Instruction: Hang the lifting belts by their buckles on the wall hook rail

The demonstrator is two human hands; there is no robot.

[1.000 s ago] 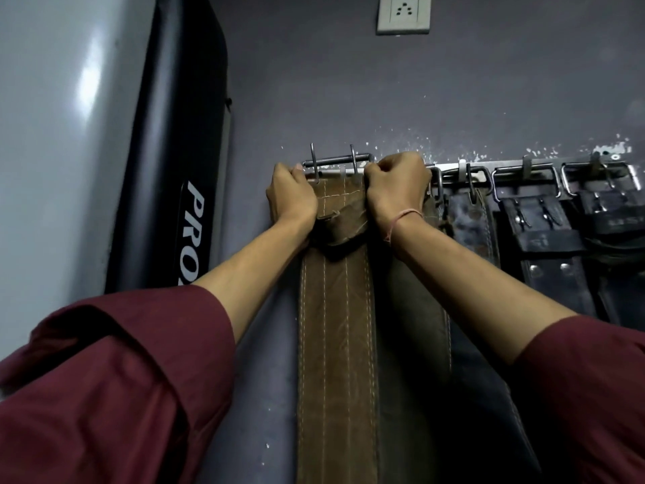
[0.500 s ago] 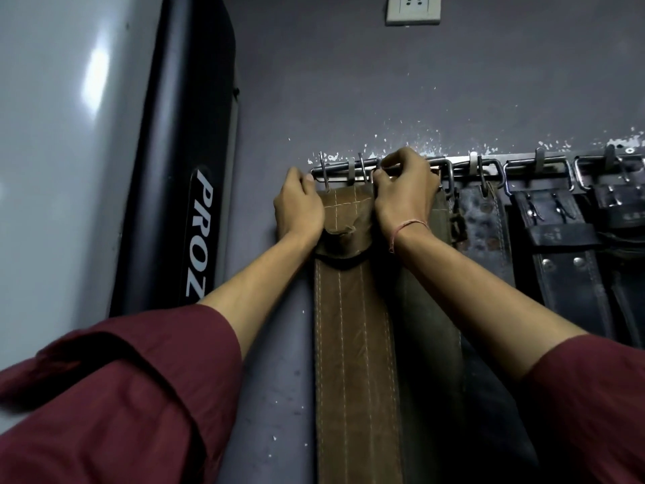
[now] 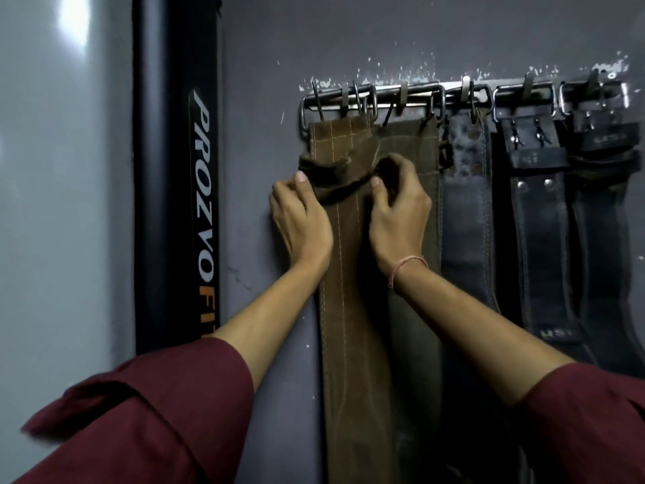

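Head view | brown lifting belt is hanging by its buckle at the left end of the wall hook rail, lying flat against the wall | left hand is gripping the belt's left edge, thumb on front | right hand is pinching the dark leather loop with curled fingers | black belts are hanging just beside, rightward

Arms outstretched in maroon sleeves, the left hand grips the brown belt thumb-up while the right hand, thread at the wrist, pinches it with curled fingers.
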